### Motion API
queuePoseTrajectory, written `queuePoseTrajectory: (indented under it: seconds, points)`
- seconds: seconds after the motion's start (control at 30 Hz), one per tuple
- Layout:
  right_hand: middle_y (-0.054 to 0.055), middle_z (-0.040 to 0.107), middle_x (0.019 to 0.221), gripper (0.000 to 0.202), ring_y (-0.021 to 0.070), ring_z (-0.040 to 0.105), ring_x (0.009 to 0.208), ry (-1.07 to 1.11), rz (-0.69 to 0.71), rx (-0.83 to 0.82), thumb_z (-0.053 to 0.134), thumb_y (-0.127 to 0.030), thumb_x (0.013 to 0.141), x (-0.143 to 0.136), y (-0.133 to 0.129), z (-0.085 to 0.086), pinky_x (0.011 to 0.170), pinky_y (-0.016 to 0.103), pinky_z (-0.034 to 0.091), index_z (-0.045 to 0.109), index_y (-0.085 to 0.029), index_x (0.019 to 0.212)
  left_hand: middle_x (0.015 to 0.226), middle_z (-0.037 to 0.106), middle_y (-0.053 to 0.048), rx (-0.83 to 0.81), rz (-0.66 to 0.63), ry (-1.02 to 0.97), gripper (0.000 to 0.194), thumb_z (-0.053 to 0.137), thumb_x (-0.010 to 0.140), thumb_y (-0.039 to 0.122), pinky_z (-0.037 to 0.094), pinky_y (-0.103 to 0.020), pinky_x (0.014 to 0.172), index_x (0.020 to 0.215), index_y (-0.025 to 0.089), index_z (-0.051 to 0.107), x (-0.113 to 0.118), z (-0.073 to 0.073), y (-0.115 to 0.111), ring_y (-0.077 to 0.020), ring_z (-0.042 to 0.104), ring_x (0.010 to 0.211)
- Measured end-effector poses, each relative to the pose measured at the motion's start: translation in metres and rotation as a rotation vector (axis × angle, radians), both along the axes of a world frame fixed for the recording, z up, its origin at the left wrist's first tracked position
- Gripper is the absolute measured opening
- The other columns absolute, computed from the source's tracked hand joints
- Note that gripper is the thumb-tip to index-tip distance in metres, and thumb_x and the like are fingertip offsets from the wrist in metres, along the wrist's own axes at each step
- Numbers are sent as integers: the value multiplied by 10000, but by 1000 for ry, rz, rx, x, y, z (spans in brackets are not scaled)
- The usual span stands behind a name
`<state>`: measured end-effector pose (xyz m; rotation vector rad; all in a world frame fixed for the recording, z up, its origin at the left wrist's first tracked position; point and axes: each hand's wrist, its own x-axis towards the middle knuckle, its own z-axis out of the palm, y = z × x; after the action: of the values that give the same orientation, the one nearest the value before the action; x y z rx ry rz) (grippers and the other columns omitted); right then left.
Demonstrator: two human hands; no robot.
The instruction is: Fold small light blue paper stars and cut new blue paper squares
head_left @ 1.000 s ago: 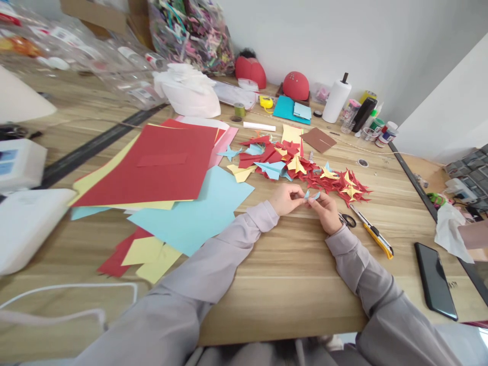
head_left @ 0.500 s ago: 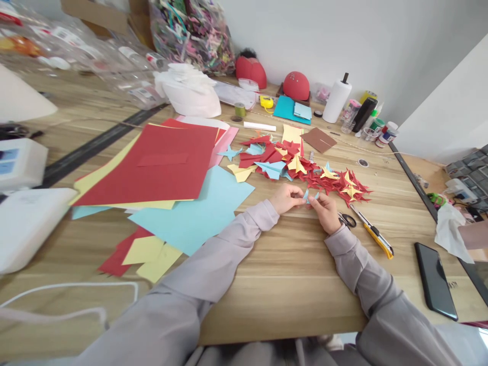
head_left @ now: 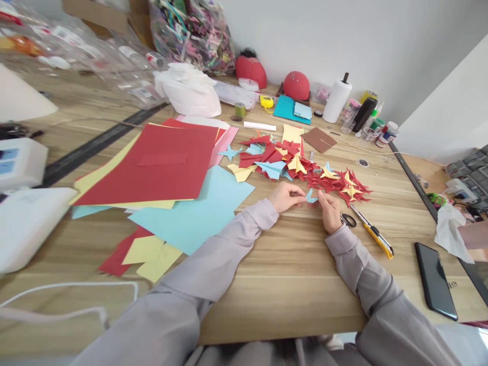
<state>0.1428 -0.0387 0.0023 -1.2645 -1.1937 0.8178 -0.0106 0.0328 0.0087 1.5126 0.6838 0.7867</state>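
Between my hands is a small light-blue folded paper crane [head_left: 310,196], its pointed tips sticking up. My left hand [head_left: 286,197] pinches its left end between thumb and fingertips. At its right end, the thumb and fingers of my right hand [head_left: 328,207] close on a tip. Just beyond my hands lies a heap of red folded paper pieces [head_left: 316,179], with yellow and blue ones among them. A light-blue folded paper piece [head_left: 271,169] rests at the heap's left part. Black-handled scissors [head_left: 348,220] lie partly hidden beside my right hand.
Large red paper sheets [head_left: 163,178] and a light-blue sheet [head_left: 190,218] lie on the left. A yellow utility knife [head_left: 373,231] and a black phone [head_left: 435,279] are on the right. Bottles and jars [head_left: 375,124] stand at the back. Another person's hand [head_left: 473,236] shows at the right edge.
My right hand has shifted slightly right, away from my left hand, uncovering more of the blue crane. My left hand has barely moved.
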Motion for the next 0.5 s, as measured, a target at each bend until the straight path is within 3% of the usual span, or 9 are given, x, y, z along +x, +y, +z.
queuePoseTrajectory:
  seconds: [0.13, 0.23, 0.5]
  points:
    - [7, 613, 591, 365, 155, 557, 556, 55, 11, -7, 540, -524, 796, 1, 1, -1, 580, 298, 450, 647, -192, 687, 474, 603, 6, -18, -30, -6, 217, 765, 572, 295, 446, -218, 497, 638, 113, 667, -1, 0, 2, -106, 553, 441]
    - [2, 627, 688, 271, 145, 547, 620, 26, 59, 1, 655, -473, 717, 0, 1, 0, 608, 280, 441, 642, -205, 750, 514, 619, 0, 12, -65, -5, 195, 750, 579, 290, 439, -214, 496, 640, 120, 677, 0, -1, 2, -103, 553, 456]
    - [-24, 537, 601, 271, 113, 440, 560, -111, 54, -7, 675, -445, 692, -2, -2, 2, 565, 257, 368, 581, -198, 634, 499, 585, 9, 112, -131, 44, 163, 721, 604, 292, 391, -191, 439, 603, 136, 675, -1, 3, -1, -86, 499, 447]
